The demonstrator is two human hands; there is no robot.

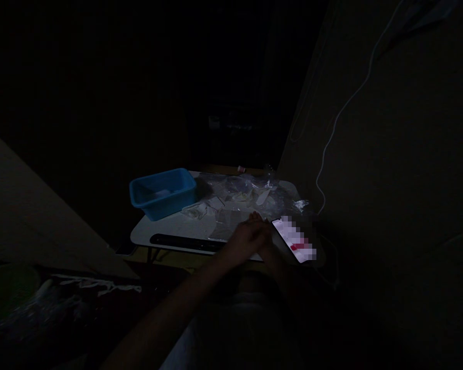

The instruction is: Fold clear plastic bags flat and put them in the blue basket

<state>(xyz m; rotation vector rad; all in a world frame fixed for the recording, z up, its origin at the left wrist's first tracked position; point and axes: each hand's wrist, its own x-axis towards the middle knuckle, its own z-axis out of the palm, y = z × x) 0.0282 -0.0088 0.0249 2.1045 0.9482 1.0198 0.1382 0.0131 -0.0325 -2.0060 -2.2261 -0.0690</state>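
Blue plastic forms the tub (164, 205) at the left end of a white surface (144, 231) in a very dark room. Near the surface's front edge, the person's left hand (244, 241) and right hand (265, 240) meet, the left lying partly over the right. Their fingers overlap in shadow, so I cannot tell how far they are bent or whether anything is held between them. A clear packet (226, 221) lies flat just left of the hands; a lit phone (293, 239) lies at a slant just to their right. Its screen shows pale pink and a red patch, broken into blocks, and any writing there is unreadable. Crumpled clear plastic (281, 200) spreads behind, and a long black strip (185, 242) runs along the front edge.
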